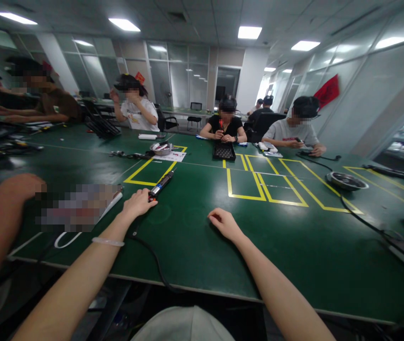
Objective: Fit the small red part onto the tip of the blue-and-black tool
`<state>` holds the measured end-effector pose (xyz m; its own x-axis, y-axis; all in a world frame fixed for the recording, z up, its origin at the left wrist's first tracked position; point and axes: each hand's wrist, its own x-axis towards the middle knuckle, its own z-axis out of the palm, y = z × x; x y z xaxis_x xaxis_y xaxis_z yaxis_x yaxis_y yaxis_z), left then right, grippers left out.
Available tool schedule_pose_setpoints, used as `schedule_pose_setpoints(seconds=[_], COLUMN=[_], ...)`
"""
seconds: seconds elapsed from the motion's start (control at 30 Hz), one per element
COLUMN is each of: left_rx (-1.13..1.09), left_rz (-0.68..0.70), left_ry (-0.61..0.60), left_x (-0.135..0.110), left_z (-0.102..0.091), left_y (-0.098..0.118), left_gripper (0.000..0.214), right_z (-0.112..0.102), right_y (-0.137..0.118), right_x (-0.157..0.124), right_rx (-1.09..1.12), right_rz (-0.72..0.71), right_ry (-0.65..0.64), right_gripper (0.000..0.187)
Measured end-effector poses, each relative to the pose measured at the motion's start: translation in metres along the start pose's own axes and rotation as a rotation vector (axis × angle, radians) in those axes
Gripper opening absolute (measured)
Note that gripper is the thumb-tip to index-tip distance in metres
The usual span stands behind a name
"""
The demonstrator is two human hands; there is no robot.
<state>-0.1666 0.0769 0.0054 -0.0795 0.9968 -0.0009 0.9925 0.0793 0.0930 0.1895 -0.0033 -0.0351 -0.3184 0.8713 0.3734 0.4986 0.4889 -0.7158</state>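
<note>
The driver (161,184) lies on the table (187,255), its long axis slanting from near left to far right. The left hand (138,203) is nearer, at its near end; whether it grips, I cannot tell. The right hand (225,222), loosely curled and seemingly empty, rests well apart, right and nearer.

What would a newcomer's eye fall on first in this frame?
Most likely the broad green tabletop spanning the view, with yellow tape outlines across its far half. Next, probably the left hand, left of centre, holding a slim dark tool, and the right hand near the middle. A red banner also stands out at upper right.
</note>
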Motion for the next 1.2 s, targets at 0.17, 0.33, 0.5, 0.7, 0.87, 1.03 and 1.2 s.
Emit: schedule_pose_setpoints(seconds=[0.17,0.33,0.5,0.7,0.87,1.03,1.2], left_rx=[0.049,0.121,0.136,-0.179,-0.779,-0.91,-0.834], left_rz=[-0.01,0.087,0.161,0.205,0.457,0.607,0.72], left_ry=[0.096,0.304,0.319,0.308,-0.066,-0.225,-0.215], left_x=[0.0,-0.013,-0.018,-0.029,-0.05,-0.063,-0.068], left_z=[0.004,0.005,0.003,-0.006,-0.007,0.006,0.019], left_y=[-0.01,-0.004,0.0,0.032,0.107,0.161,0.167], left_gripper=[0.059,0.046,0.025,0.025,0.035,0.034,0.03], right_z=[-0.001,0.0,0.001,0.0,-0.002,-0.003,-0.001], right_y=[-0.002,-0.001,0.001,-0.001,0.002,0.008,0.011], right_x=[0.0,0.001,0.001,0.001,0.001,0.005,0.007], right_rx=[-0.02,-0.034,-0.036,0.004,0.26,0.54,0.597], right_rz=[-0.001,0.006,-0.007,0.014,0.139,0.231,0.234], right_ry=[-0.009,-0.014,-0.013,-0.012,-0.027,0.041,0.053], right_gripper=[0.012,0.012,0.013,0.013,0.016,0.032,0.034])
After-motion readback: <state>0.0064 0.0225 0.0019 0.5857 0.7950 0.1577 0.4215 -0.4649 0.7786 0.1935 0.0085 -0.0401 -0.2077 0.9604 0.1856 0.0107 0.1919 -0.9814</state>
